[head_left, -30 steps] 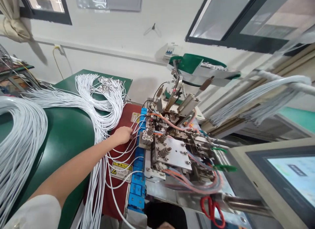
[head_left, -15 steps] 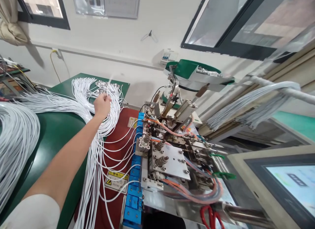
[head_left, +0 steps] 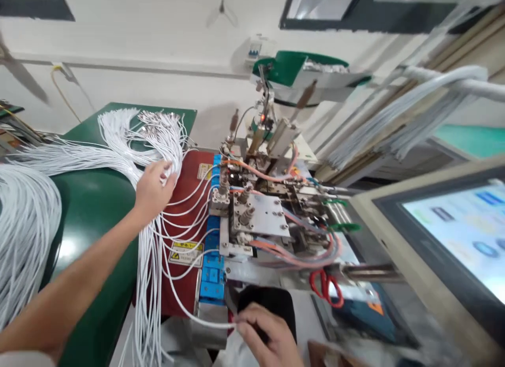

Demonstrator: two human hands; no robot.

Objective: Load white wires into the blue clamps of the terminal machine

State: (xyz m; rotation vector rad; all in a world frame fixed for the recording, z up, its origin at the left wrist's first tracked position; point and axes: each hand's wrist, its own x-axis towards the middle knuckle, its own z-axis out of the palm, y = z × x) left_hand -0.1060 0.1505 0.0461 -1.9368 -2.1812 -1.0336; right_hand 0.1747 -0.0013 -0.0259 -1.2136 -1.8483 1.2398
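My left hand (head_left: 154, 189) is over a bundle of white cables (head_left: 152, 272), its fingers loosely bent and apart, with nothing visibly gripped. The metal-tipped ends (head_left: 155, 122) of the bundle lie just beyond it on the green table. At the lower middle, my right hand (head_left: 270, 335) pinches one white cable (head_left: 197, 319) near its end between thumb and fingers. That cable curves back toward the bundle. Several other cables run from the bundle into the row of blue clamps (head_left: 213, 275) along the machine's left edge.
The machine (head_left: 260, 214) has metal cylinders and orange tubes. Red-handled scissors (head_left: 325, 288) sit at its front right, near a touch screen (head_left: 461, 225). A second cable coil (head_left: 27, 225) lies on the green table (head_left: 94, 199); more cables (head_left: 410, 104) hang from a rail at right.
My left hand has drawn back from the cables' metal-tipped ends toward me. My right hand has come into view with a white cable pinched in it. The view has tilted down.
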